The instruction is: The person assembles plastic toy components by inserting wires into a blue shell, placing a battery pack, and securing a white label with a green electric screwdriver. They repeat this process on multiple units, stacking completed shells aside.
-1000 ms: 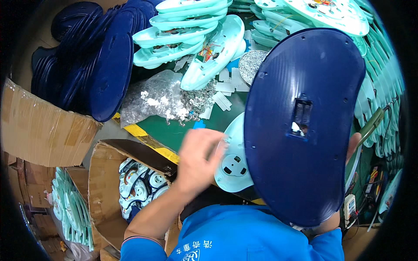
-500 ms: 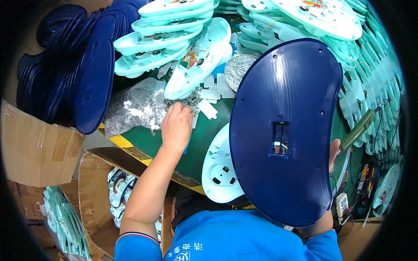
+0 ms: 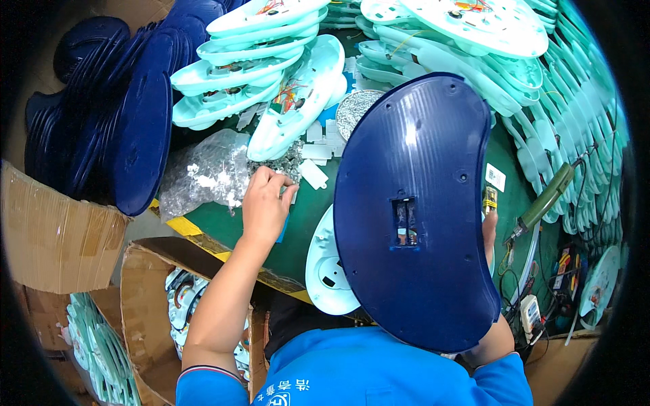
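Observation:
My right hand (image 3: 489,237) grips the right edge of a large navy blue kidney-shaped plastic cover (image 3: 420,284), tilted up in front of me. Most of that hand is hidden behind the cover, which has screw holes and a rectangular battery-like opening (image 3: 405,222). My left hand (image 3: 266,206) has its fingers pinched together beside a heap of small grey metal pieces (image 3: 290,162). What lies between the fingertips is too small to make out. Partly behind the cover is a mint-green plastic shell (image 3: 322,271) with dark slots.
A clear plastic bag (image 3: 203,172) lies left of the heap, white plastic plates (image 3: 313,174) right of it. Stacked mint-green shells (image 3: 250,57) and navy covers (image 3: 142,135) stand behind. At right are a green-handled corded tool (image 3: 548,196) and a meter (image 3: 531,314); a cardboard box (image 3: 142,304) stands lower left.
My left hand has drawn back slightly from the metal pieces, its fingers now pinched. The navy cover has shifted left, uncovering a small white label and more of the green-handled tool.

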### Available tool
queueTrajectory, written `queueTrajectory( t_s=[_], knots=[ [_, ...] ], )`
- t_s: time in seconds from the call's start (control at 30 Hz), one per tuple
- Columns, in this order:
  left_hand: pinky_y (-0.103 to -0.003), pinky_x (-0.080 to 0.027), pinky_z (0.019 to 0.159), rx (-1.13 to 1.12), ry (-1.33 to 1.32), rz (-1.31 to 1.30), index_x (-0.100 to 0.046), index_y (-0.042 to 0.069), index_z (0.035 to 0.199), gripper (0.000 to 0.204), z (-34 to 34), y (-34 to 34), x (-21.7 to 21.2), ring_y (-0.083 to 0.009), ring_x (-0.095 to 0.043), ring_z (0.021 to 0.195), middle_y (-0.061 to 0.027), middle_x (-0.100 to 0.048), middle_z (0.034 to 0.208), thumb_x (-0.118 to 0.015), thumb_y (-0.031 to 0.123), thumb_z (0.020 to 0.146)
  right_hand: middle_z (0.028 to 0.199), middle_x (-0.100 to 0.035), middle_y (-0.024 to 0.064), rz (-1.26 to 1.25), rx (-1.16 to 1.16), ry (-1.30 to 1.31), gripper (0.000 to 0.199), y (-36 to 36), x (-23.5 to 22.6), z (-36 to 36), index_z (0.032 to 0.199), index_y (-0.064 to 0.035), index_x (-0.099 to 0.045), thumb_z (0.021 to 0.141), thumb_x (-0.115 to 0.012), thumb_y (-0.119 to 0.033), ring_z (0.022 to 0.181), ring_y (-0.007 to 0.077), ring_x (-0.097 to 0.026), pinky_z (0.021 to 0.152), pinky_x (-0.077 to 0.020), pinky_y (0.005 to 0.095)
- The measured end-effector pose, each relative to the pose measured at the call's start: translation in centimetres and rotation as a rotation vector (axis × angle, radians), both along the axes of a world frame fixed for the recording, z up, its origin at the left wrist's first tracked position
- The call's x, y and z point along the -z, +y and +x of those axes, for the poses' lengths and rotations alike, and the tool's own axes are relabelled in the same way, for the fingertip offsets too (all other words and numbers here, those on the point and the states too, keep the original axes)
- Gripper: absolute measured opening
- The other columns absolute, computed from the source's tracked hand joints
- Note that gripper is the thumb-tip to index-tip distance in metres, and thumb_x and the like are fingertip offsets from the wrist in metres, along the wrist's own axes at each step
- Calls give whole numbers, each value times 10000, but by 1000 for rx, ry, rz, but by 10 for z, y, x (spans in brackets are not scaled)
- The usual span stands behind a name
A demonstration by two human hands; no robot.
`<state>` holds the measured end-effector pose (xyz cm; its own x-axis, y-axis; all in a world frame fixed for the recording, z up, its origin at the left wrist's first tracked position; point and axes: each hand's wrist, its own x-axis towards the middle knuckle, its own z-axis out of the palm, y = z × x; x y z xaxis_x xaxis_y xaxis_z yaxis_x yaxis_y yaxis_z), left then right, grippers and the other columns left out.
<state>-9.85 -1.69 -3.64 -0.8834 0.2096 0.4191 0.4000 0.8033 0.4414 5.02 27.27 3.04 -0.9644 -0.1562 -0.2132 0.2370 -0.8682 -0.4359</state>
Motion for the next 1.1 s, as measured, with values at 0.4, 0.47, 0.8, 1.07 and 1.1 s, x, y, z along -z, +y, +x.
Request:
queueTrajectory(
  t_s=[0.4,0.47,0.8,1.07,1.1],
  knots=[
    [-255,-552,647,490,-207,449,-741,6,921,112,62,75,-91,-135,-680,732,-77,-680,910,-749,-41,820,1409,-565,193,-8,-146,2,893,-1,5,1,1523,-58,-392,961,-375,-752,1210,277,-638,1045,-535,424],
    [-267,-546,611,495,-174,420,-731,5,922,103,59,78,-93,-139,-677,687,-71,-664,866,-757,-24,827,1407,-567,186,114,-158,-14,882,-2,-4,0,1524,-60,-392,964,-385,-742,1208,270,-637,1043,-534,413],
    [-475,-461,1049,250,-285,64,-401,73,1463,1019,40,75,-104,-333,-464,1319,-185,-395,1455,-955,305,640,1420,-550,182,263,-162,38,890,-3,-10,5,1546,-81,-355,948,-443,-734,1227,274,-620,1057,-515,425],
    [-506,-403,1123,314,-599,400,-161,116,1599,1126,43,71,-95,-387,-372,1411,-243,-275,1556,-852,226,716,1458,-510,201,293,-206,83,927,-1,-16,6,1578,-81,-290,935,-478,-722,1268,305,-588,1081,-490,449],
    [-501,-403,1123,297,-573,356,-157,119,1600,1122,45,72,-98,-384,-378,1407,-239,-278,1551,-843,213,717,1459,-509,202,296,-207,78,922,-1,-18,8,1577,-78,-290,938,-475,-716,1270,305,-586,1085,-486,450]
  ],
)
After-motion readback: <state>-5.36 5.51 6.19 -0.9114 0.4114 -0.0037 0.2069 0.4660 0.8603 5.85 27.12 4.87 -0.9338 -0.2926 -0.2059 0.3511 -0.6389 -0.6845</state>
